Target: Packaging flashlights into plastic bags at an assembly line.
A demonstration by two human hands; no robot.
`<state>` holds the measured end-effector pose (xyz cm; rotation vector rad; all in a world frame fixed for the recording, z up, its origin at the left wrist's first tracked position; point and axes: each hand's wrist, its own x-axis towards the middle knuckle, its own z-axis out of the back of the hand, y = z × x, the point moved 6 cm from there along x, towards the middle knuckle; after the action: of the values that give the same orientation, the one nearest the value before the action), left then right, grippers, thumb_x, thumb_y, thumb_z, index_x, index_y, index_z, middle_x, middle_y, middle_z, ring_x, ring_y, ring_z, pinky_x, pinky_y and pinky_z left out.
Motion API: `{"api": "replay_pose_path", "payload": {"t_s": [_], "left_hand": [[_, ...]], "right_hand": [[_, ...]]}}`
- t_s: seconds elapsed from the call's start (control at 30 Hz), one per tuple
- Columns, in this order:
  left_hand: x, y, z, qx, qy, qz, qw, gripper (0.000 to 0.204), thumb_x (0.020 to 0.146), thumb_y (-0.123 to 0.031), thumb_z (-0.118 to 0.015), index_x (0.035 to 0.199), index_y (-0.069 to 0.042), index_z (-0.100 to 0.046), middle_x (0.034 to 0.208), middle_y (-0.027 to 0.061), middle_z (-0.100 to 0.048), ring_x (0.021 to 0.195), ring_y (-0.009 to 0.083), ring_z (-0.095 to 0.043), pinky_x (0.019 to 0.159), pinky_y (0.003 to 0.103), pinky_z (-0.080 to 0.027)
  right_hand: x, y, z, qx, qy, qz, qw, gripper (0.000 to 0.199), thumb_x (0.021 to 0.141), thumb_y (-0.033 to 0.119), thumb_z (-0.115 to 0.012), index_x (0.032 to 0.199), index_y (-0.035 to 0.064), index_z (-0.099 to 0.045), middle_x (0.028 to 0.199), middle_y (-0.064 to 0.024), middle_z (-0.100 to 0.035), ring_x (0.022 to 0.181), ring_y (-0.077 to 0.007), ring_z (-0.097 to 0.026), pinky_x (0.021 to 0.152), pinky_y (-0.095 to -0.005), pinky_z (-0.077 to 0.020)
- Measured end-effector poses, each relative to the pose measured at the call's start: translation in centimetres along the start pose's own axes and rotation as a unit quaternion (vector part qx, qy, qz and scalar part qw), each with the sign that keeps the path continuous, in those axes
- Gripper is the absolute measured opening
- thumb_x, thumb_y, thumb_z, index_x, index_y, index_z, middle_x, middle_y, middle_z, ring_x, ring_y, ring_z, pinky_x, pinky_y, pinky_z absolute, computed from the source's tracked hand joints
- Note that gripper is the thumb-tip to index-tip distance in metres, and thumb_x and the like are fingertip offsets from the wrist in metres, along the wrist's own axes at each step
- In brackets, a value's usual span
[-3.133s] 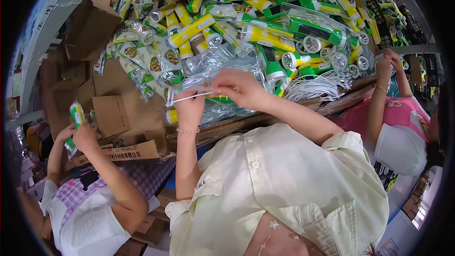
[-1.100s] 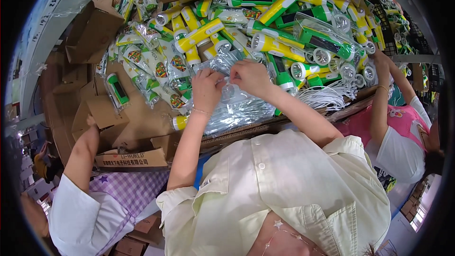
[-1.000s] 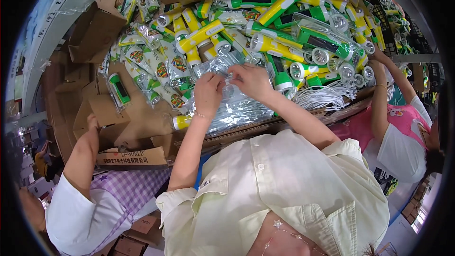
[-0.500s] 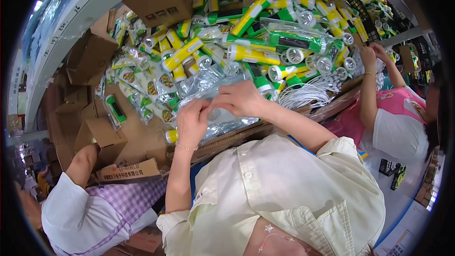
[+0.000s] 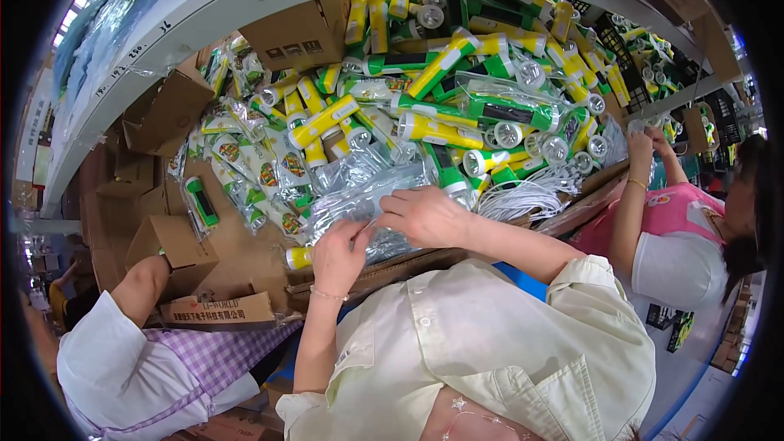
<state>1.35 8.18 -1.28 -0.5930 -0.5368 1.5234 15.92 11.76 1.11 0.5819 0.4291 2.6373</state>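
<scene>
My left hand (image 5: 339, 260) and my right hand (image 5: 429, 219) are close together over a stack of clear plastic bags (image 5: 355, 200) near the front edge of the bench. Thumb and fingers of each hand are pinched, apparently on the edge of one thin clear bag; its outline blends into the stack beneath. Beyond my hands lies a heap of yellow-and-green flashlights (image 5: 441, 129), some in clear wrapping. A yellow flashlight end (image 5: 299, 258) pokes out beside my left hand. To the right of my right hand rests a bundle of white cables (image 5: 527, 196).
Printed green-and-white packets (image 5: 269, 175) and a bagged green flashlight (image 5: 201, 202) lie left. An open cardboard box (image 5: 171, 243) stands beside a co-worker's arm (image 5: 140, 294). At right, another co-worker's hands (image 5: 649, 143) work over the heap. A grey metal beam (image 5: 237, 4) arches overhead.
Both my hands have drawn back toward my body, still pinched, with their fingertips a little farther apart. The view has shifted slightly.
</scene>
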Motion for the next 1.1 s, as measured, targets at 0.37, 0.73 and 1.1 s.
{"api": "replay_pose_path", "payload": {"t_s": [0.37, 0.73, 1.1], "left_hand": [[-0.1, 6.2, 3.1, 0.139, -0.092, 0.097, 0.981, 0.023, 0.075, -0.024, -0.072, 0.08, -0.002, -0.068, 0.063, 0.0171, -0.063, 0.062, 0.035, -0.063, 0.057, 0.041, -0.049], [2.5, 5.9, 2.7, 0.064, -0.115, 0.099, 0.986, 0.028, 0.079, -0.024, -0.068, 0.07, 0.002, -0.064, 0.056, 0.0182, -0.055, 0.053, 0.0369, -0.055, 0.05, 0.039, -0.042], [1.8, 2.7, 2.1, -0.111, -0.101, 0.099, 0.984, 0.017, 0.083, -0.014, -0.063, 0.087, 0.001, -0.069, 0.049, 0.012, -0.049, 0.043, 0.0121, -0.049, 0.045, 0.03, -0.037]], "right_hand": [[1.7, -13.4, 6.6, 0.031, 0.023, -0.13, 0.991, 0.013, 0.074, 0.027, -0.069, 0.081, 0.0155, -0.068, 0.083, -0.0016, -0.063, 0.081, -0.0215, -0.063, 0.064, -0.0335, -0.0499], [6.6, -18.4, 10.0, -0.221, 0.084, -0.171, 0.957, 0.03, 0.075, 0.02, -0.072, 0.099, 0.0061, -0.061, 0.094, -0.0091, -0.062, 0.084, -0.0276, -0.063, 0.065, -0.038, -0.0509], [1.4, -3.6, -3.3, 0.165, 0.078, -0.075, 0.98, 0.05, 0.077, 0.018, -0.068, 0.122, 0.0154, -0.047, 0.108, -0.0081, -0.063, 0.082, -0.0322, -0.065, 0.065, -0.0399, -0.0532]]}}
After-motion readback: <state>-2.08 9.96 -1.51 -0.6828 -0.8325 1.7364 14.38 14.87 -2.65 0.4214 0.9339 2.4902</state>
